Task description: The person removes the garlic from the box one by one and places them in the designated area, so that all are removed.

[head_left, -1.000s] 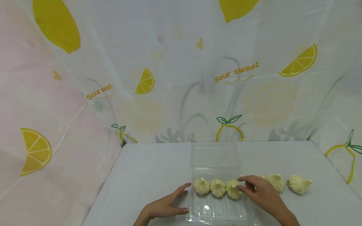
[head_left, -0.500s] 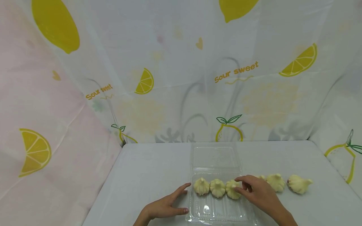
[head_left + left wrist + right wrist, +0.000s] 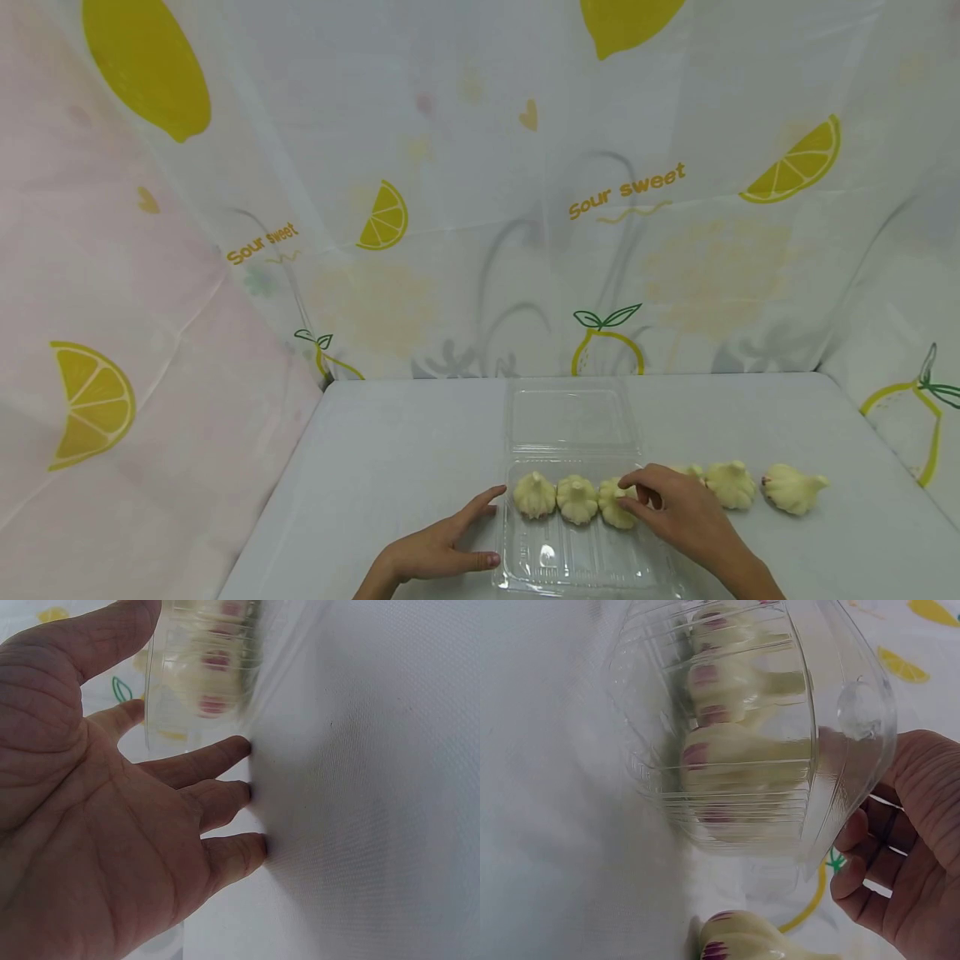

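Note:
In the head view, a clear plastic clamshell container [image 3: 540, 554] holds three pale garlic bulbs in a row, a left bulb [image 3: 535, 497], a middle bulb [image 3: 577, 500] and a right bulb [image 3: 615, 505]. My right hand [image 3: 690, 512] reaches over the container's right rim, thumb and index finger pinching the top of the right bulb and partly covering it. The other fingers of that hand [image 3: 877, 855] are curled outside the wall in the right wrist view. Beside the left rim rests my left hand [image 3: 442, 546], fingers spread. In the left wrist view, that hand [image 3: 112, 802] has several fingertips on the table.
The container's clear lid [image 3: 568, 417] lies folded back behind it. To the right on the white table [image 3: 390, 450] are more garlic bulbs, a far right one [image 3: 795, 489], another [image 3: 731, 485], and one mostly behind my right hand [image 3: 693, 472]. A lemon-print cloth [image 3: 465, 275] hangs around.
My right hand has shifted slightly left, and the right garlic bulb has edged left toward the middle one. My left hand has stayed in place.

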Motion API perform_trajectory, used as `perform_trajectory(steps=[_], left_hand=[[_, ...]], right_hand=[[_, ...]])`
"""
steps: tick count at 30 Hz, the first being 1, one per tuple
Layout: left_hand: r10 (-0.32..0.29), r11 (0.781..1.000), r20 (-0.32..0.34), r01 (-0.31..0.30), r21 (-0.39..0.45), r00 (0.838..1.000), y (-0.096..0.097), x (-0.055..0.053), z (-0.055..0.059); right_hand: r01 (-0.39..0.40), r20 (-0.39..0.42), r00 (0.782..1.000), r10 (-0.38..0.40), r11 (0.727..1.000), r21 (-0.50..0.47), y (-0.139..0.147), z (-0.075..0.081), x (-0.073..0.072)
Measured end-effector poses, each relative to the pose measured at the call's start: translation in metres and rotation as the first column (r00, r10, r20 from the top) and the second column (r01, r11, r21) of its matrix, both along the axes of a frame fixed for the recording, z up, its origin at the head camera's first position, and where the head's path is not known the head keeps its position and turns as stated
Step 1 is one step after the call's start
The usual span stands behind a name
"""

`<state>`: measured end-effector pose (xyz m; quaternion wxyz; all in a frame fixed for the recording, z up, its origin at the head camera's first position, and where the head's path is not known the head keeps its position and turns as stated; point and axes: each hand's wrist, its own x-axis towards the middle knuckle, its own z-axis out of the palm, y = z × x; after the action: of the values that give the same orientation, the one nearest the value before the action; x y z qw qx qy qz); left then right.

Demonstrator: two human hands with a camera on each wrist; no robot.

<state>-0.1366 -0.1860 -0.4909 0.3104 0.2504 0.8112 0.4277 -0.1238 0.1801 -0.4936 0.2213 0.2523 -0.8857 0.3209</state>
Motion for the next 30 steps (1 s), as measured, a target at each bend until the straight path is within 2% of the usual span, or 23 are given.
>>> perform_trajectory(steps=[20, 30], left_hand=[[-0.004, 1.000, -0.005, 0.004, -0.015, 1.000, 0.000, -0.001, -0.002], [0.000, 1.000, -0.006, 0.000, -0.018, 1.000, 0.000, -0.001, 0.000]], right_hand=[[-0.004, 0.031, 1.000, 0.004, 1.000, -0.018, 0.002, 0.002, 0.001], [-0.061, -0.001, 0.998, 0.062, 0.995, -0.081, 0.005, 0.010, 0.001]])
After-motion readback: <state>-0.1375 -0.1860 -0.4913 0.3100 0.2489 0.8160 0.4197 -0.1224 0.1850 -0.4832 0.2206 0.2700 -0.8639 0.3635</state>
